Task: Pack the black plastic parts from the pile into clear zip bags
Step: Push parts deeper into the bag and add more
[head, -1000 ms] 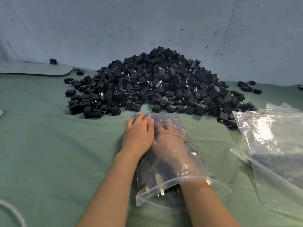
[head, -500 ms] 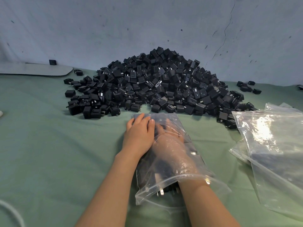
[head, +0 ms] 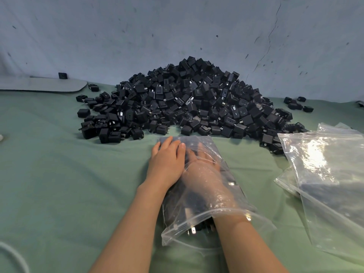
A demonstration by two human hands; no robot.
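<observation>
- Head view: the clear plastic zip bag point(head: 226, 162) is lying flat on the green cloth point(head: 59, 174), its open mouth facing six o'clock toward the person and its closed end pointing at twelve o'clock.
- The big heap of small black plastic block-shaped parts point(head: 193, 99) is sitting just beyond that closed end at twelve o'clock, near the bag but not touching it.
- The left hand point(head: 167, 160) is lying on the bag's nine o'clock side with fingers straight and together, pressing the film down and gripping nothing.
- The right hand point(head: 204, 174) is reaching wrist-deep inside the bag. The film is blurring its fingers, so I cannot tell whether they are flat or closing on a part.
- Black parts are already lying in the bag, and one with metal prongs point(head: 194, 231) is showing at the mouth at six o'clock.
- The step looks like settling the load toward the closed end. Doing it well likely means pushing parts forward in a flat layer while the left palm is pinning the bag so it is not sliding into the heap.
- The prongs could be snagging the film or blocking the zip, so the parts at the mouth want nudging inward before sealing.
- Loose empty clear zip bags point(head: 325, 164) are lying at three o'clock, within reach.
</observation>
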